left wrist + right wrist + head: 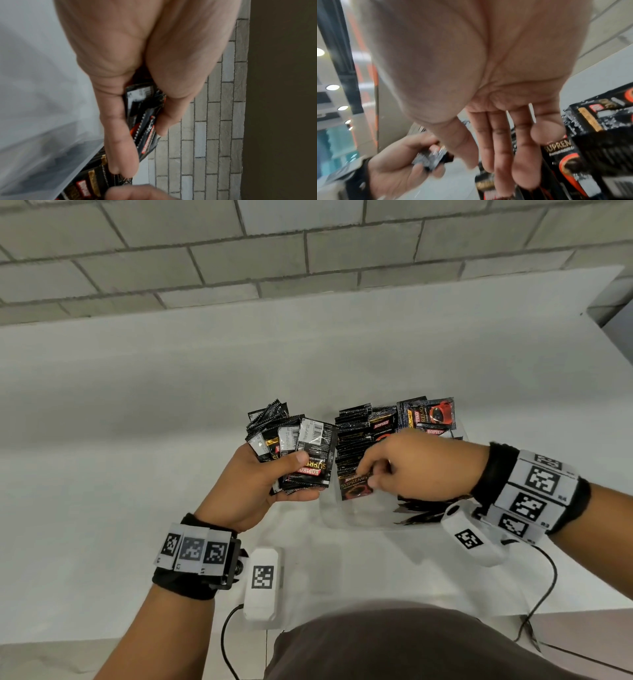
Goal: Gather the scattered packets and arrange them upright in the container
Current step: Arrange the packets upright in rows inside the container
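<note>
- The coffee sachets are mostly gathered by now: a long row of black Kopiko sachets stands on edge inside the clear container, packed face to face, which I take to be what keeps them upright.
- At the far right of that row a few sachets lean with their printed fronts showing, looser than the rest.
- The nearest sachet in the row faces the person, its "Supremo" front readable; it closes the row at the front, with bare container floor between it and the near wall.
- A second bundle of sachets is off to the left, fanned out in the left hand, just beside the container and above the white table. It looks like a reserve, held ready to feed the row a few at a time.
- The left hand has its fingers wrapped behind the bundle and the thumb clamped across the front; the left wrist view shows the sachets pinched between thumb and fingers, palm turned up toward the person.
- The right hand reaches across from the right, palm down, over the row. Its fingers are fairly straight with only the little finger curled, and the fingertips rest on the front sachet, seemingly pressing or steadying the row rather than gripping anything.
- I see no loose sachets on the table, so I judge the work is near its end.
</note>
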Action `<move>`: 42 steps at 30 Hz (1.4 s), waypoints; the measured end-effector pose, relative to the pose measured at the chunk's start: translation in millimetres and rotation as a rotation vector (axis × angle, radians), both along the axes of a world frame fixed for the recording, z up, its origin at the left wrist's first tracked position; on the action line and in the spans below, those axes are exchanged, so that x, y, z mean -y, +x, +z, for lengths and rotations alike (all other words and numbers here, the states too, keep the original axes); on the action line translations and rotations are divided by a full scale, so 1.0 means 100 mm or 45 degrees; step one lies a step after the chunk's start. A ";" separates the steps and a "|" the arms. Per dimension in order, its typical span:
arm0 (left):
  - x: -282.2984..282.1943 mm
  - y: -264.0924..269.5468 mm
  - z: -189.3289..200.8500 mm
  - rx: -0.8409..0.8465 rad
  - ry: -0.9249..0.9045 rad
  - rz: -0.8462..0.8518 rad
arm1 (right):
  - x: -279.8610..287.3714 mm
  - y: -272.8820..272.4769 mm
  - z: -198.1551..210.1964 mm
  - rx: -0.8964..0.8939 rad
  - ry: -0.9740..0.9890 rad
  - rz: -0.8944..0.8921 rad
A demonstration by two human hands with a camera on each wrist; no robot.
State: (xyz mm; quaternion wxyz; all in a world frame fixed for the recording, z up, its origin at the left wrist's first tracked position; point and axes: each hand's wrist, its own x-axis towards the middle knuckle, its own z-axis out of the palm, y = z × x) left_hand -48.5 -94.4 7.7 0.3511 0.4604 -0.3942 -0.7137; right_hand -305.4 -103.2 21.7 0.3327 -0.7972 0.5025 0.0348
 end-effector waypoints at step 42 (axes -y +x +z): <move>0.02 -0.04 0.17 0.079 -0.116 0.092 | -0.14 -0.14 0.25 0.497 -0.128 -0.585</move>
